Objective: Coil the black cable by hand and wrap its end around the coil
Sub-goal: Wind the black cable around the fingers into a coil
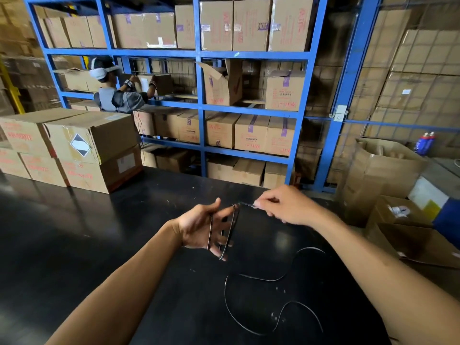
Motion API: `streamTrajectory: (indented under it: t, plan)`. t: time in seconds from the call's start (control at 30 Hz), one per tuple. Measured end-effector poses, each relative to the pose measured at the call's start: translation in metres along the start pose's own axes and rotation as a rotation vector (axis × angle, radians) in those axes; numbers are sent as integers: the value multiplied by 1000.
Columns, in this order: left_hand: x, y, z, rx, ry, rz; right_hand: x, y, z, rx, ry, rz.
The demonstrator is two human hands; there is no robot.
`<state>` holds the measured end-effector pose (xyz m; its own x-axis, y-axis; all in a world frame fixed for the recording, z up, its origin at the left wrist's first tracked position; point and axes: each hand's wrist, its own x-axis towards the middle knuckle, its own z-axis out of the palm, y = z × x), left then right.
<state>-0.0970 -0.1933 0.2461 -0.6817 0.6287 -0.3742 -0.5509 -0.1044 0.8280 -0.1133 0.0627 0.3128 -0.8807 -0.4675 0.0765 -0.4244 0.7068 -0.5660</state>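
The thin black cable [230, 232] is looped around the spread fingers of my left hand [199, 226], which I hold palm-up above the black table [104, 232]. Two loop strands cross the palm and the fingertips. My right hand [283, 205] sits just right of it and pinches the cable near the top of the loop. The slack of the cable [261, 278] lies in loose curves on the table below my right forearm, hard to see against the dark top.
Stacked cardboard boxes [82, 150] stand at the table's far left. Blue shelving [201, 105] full of cartons runs behind, and a person [117, 93] reaches into it. Open cartons [383, 175] stand on the floor to the right.
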Motion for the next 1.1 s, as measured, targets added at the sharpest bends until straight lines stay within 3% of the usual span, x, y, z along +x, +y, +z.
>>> streamTrajectory:
  t: [0.17,0.37,0.53,0.7,0.8,0.9,1.1]
  plan:
    - [6,18,2,-283,97,307,-26,7,60,462,33,42]
    - [8,33,23,-451,-59,490,-47,19,115,928,-56,137]
    - [-2,35,39,-325,-410,420,-46,38,125,760,-102,258]
    - [-14,22,54,-41,-550,126,-24,47,77,465,13,290]
    - [-9,4,45,147,-440,-24,-9,42,34,271,86,252]
    - [-3,-9,30,183,-300,-120,2,27,0,145,131,210]
    - [16,-17,4,3,47,29,-7,5,1,248,138,130]
